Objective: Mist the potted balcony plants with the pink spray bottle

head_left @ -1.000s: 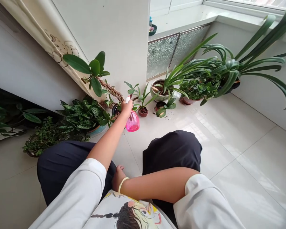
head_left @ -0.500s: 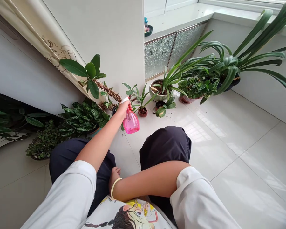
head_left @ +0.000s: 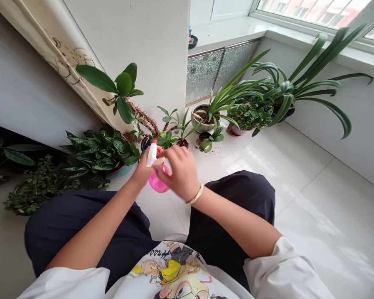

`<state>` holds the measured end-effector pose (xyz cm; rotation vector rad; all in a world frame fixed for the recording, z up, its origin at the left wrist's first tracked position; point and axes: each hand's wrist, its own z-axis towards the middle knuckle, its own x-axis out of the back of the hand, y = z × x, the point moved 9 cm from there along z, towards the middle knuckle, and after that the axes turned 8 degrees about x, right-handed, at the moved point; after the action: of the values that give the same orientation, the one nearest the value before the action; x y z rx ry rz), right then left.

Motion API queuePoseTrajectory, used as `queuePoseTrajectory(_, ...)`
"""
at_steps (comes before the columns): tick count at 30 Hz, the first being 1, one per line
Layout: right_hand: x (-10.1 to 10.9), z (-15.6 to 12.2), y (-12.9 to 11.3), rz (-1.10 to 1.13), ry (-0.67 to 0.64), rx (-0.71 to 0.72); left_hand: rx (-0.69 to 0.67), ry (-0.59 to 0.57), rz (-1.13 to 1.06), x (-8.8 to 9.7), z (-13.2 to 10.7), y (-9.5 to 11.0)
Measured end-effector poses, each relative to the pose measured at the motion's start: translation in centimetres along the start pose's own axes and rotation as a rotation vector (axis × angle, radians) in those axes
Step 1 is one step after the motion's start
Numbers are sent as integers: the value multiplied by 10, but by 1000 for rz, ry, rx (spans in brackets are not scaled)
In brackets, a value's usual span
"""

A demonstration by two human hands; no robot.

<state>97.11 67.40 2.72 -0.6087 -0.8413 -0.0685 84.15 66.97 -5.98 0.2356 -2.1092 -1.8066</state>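
Note:
My left hand (head_left: pixel 141 171) is closed around the upper part of a pink see-through spray bottle (head_left: pixel 158 183) with a white head and a red nozzle. Over the bottle's neck comes my right hand (head_left: pixel 183 171), thumb and fingers bent round its white collar; the hand is slightly blurred and hides part of the bottle. Just beyond the hands stands a thorny-stemmed plant (head_left: pixel 146 118) with broad green leaves. A small potted plant (head_left: pixel 183 142) and another low plant in a small pot (head_left: pixel 204 139) stand close by on the floor.
Patterned-leaf foliage (head_left: pixel 99 153) and a bushy plant (head_left: pixel 42 182) line the left. A strappy plant in a pale pot (head_left: pixel 201 122), a succulent (head_left: pixel 249 114) and a large long-leaved plant (head_left: pixel 299 89) stand at right. A white wall (head_left: pixel 156 50) rises behind; tiles (head_left: pixel 305 178) cover the floor.
My right hand has risen from my lap to the spray bottle's neck. My left hand has drawn the bottle back toward me and turned it. The view has shifted slightly.

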Motion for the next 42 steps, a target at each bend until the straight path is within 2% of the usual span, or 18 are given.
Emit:
queuePoseTrajectory(1,-6,-5,20,77,-22,-82,1,16,-14,-1,-8,-2)
queuePoseTrajectory(3,-33,-22,42,230,-128,-161,18,47,-20,-3,-24,-6)
queuePoseTrajectory(6,-77,-47,45,467,-209,-205,71,45,11,-10,-44,-11)
queuePoseTrajectory(8,-95,-57,38,619,-220,-225,88,27,48,-14,-52,-11)
queuePoseTrajectory(10,-98,-61,35,668,-208,-265,62,25,134,-14,-57,-3)
queuePoseTrajectory(14,-78,-56,41,680,-121,-325,-50,-24,334,-12,-59,23)
queuePoseTrajectory(17,-62,-53,49,777,-46,-360,-39,-119,249,-14,-58,23)
queuePoseTrajectory(19,-53,-55,57,859,39,-417,49,-162,106,-16,-55,6)
queuePoseTrajectory(20,-49,-59,62,904,92,-454,131,-175,32,-17,-54,-9)
queuePoseTrajectory(22,-44,-69,71,976,183,-537,393,-188,-97,-24,-58,-50)
queuePoseTrajectory(25,-45,-86,80,1024,242,-654,836,-282,-309,-50,-88,-107)
queuePoseTrajectory(27,-46,-95,84,1002,247,-691,1031,-391,-462,-72,-113,-122)
queuePoseTrajectory(28,-46,-98,85,983,242,-697,1086,-425,-519,-80,-123,-125)
queuePoseTrajectory(31,-47,-100,87,964,174,-699,1124,-388,-552,-85,-135,-131)
queuePoseTrajectory(33,-49,-99,87,1031,132,-707,1069,-335,-493,-79,-130,-134)
queuePoseTrajectory(35,-49,-99,87,1113,124,-717,1001,-332,-423,-73,-122,-137)
queuePoseTrajectory(38,-49,-101,89,1120,175,-732,938,-343,-363,-71,-112,-145)
queuePoseTrajectory(42,-51,-106,99,1016,243,-752,996,-300,-329,-76,-112,-162)
